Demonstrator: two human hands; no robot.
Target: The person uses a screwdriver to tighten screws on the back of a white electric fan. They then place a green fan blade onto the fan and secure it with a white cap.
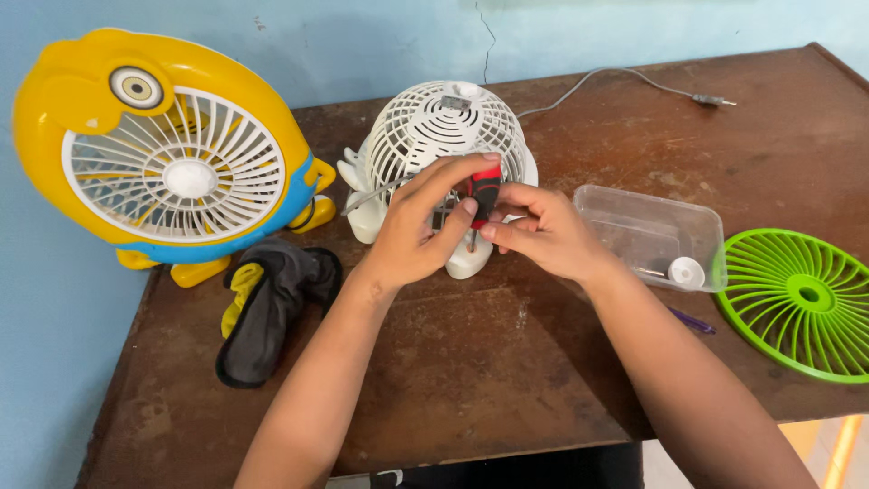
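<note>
A small white fan with a domed mesh grille stands at the middle of the brown table. Both hands meet at its lower front. My left hand grips the red and black handle of a screwdriver, whose tip points down toward the fan's white base. My right hand pinches the screwdriver's thin shaft just below the handle. The fan's base is partly hidden behind my fingers.
A yellow and blue fan stands at the left. Dark gloves with yellow trim lie in front of it. A clear plastic tray holds a white cap and small parts. A green fan grille lies right. A grey cable runs behind.
</note>
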